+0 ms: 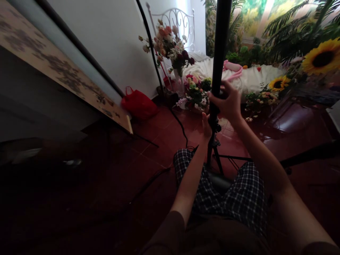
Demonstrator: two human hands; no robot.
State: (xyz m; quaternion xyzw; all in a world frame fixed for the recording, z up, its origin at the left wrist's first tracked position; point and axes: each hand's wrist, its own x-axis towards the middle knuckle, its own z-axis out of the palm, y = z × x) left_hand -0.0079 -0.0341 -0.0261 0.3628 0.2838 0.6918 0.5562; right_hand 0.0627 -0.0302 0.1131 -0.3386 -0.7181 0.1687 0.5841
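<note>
Black pole (222, 39), gripped by right hand (230, 102) above left hand (207, 128), partly hides the bed (257, 78). Flowers (193, 84) line the bed's near edge; a red bag (139, 105) sits at the floor's (167, 136) edge.

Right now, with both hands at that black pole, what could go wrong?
If the black pole slipped down, it might pinch the right hand or the left hand, both close to the knob. Tipping forward, it could hit the bouquet beyond. The dark cable on the red floor might catch a foot.
</note>
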